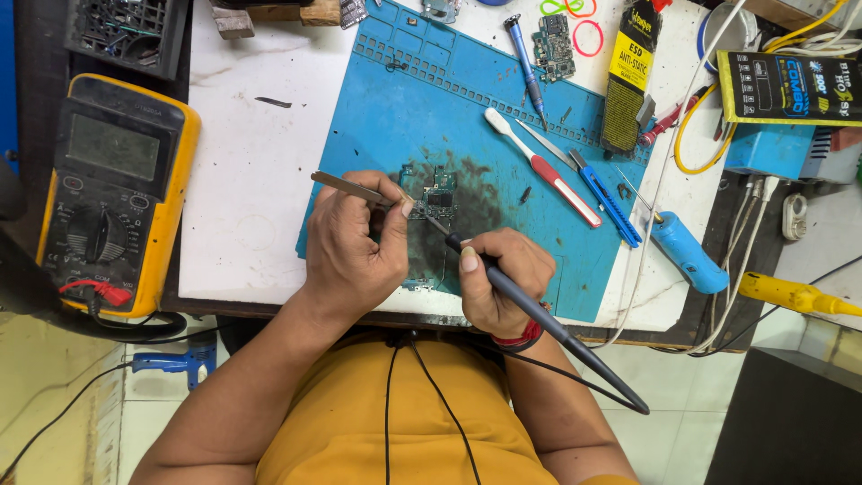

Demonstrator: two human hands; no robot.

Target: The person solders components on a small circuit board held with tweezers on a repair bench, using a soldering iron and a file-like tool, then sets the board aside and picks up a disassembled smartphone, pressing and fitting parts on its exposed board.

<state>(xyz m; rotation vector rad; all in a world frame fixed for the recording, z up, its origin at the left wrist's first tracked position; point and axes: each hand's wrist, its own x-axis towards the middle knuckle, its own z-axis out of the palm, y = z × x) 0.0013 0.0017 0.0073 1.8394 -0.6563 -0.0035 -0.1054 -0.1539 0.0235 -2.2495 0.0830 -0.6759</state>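
Note:
My left hand pinches metal tweezers, their tips reaching toward a small green circuit board on the blue work mat. My right hand grips a dark soldering iron like a pen, its thin tip touching the board's lower edge. The board lies on a dark stained patch of the mat. A black cord runs from the iron's rear end down past my yellow shirt.
A yellow multimeter sits at the left. On the mat's right lie a white-and-red toothbrush, blue-handled tools, a screwdriver and another circuit board. A black brush, a blue tool and cables crowd the right side.

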